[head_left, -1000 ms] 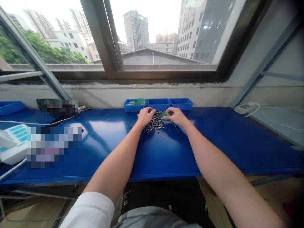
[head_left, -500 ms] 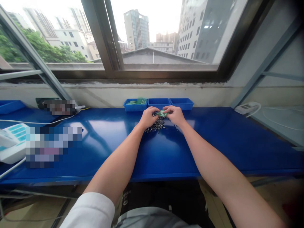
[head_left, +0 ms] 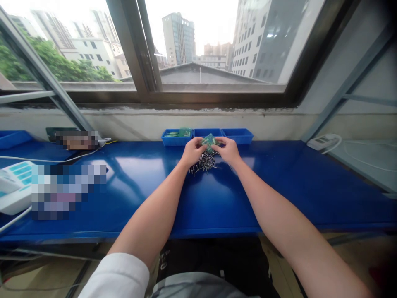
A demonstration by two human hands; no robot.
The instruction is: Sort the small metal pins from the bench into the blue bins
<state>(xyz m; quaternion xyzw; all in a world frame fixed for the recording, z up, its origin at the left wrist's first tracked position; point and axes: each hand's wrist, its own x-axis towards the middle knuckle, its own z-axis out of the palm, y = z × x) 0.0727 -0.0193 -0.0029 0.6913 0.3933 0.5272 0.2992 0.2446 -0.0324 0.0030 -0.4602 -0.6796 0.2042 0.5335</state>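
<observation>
Between my two hands is a small green plastic bag (head_left: 209, 142) with printing on it, raised just above the table. My left hand (head_left: 192, 152) pinches its left side, and my right hand (head_left: 228, 151) pinches its right side. Beneath and just in front of the bag lies a loose pile of dark metal screw-like pieces (head_left: 204, 163) on the blue tabletop. Whether the bag has anything in it cannot be made out.
Three joined blue bins stand behind my hands: the left bin (head_left: 176, 140) has green packets in it. A power strip (head_left: 322, 140) lies at the right. At the left are a white device (head_left: 17, 186) with blue-green panels and a white cable (head_left: 62, 161).
The green bag has been tilted up and spread, so more of its face shows. Both hands stay close to the same place, and the pile looks unchanged.
</observation>
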